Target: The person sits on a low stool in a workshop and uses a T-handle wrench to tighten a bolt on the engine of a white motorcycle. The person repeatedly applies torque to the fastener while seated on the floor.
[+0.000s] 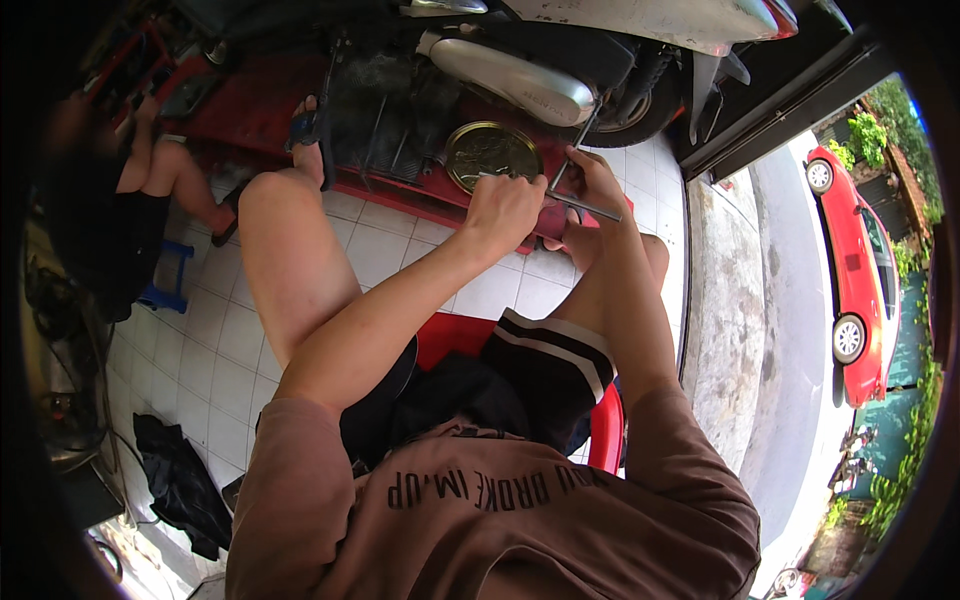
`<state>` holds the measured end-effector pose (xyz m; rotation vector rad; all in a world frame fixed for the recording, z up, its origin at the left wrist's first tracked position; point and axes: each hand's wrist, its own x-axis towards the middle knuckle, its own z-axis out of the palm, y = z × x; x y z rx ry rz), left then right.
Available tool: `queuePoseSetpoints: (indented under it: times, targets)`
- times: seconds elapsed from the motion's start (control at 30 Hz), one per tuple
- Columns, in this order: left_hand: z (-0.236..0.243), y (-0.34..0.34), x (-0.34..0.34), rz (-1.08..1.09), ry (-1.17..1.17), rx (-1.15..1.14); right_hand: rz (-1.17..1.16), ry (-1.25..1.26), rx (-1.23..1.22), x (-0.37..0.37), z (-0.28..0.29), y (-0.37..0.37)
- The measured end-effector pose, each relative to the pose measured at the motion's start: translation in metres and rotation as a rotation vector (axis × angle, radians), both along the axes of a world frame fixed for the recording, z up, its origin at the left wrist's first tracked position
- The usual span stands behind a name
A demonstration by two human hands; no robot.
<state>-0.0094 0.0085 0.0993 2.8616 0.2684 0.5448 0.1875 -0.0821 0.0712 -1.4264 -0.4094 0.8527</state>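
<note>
Both my hands are at a metal T-handle wrench [588, 206], low beside a motorcycle [512, 78]. My left hand [506, 212] is closed in a fist around the left part of its crossbar. My right hand [597, 184] has its fingers curled at the wrench's long shaft, near the crossbar; the bar's right end sticks out by my right wrist. The shaft slants up and away toward the motorcycle's rear wheel [645, 118]; what its tip touches is too small to make out. A round golden tray [462, 140] lies just beyond my left hand.
The motorcycle stands on a low red platform [400, 198]. At the left sits another person [105, 215] near a blue stool [172, 275]. A black cloth or bag [180, 480] lies on the white tiles [225, 375]. Outside on the right, a red car [862, 262] is parked.
</note>
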Motion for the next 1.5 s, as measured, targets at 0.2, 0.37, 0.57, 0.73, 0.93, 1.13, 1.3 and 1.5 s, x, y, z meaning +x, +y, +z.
queuePoseSetpoints:
  times: [0.2,0.37,0.57,0.73,0.93,1.13,1.3,1.5]
  targets:
    - [0.004,0.003,-0.001,0.023,0.007,-0.068,0.162,-0.496,-0.546,0.036,0.040,0.008]
    - [0.007,0.002,0.001,0.019,-0.025,-0.070,-0.024,-0.541,-0.446,0.086,0.030,0.019]
    - [0.013,-0.004,0.003,0.030,0.061,-0.092,-0.009,-0.483,-0.228,0.131,0.002,0.023]
    - [0.005,-0.011,0.002,-0.023,0.110,-0.027,-0.078,-0.612,-0.251,0.141,-0.004,0.033]
    - [0.005,-0.034,-0.015,-0.168,0.152,0.009,0.010,-0.646,-0.406,0.144,-0.014,0.025]
    - [0.022,-0.042,-0.043,-0.256,0.119,-0.038,0.284,-0.396,-0.601,0.100,-0.023,0.024]
    - [0.044,-0.044,-0.061,-0.245,0.027,-0.047,0.451,-0.264,-0.605,0.082,-0.051,0.039]
    - [0.052,-0.039,-0.067,-0.215,0.075,-0.119,0.565,-0.333,-0.624,0.068,-0.065,0.070]
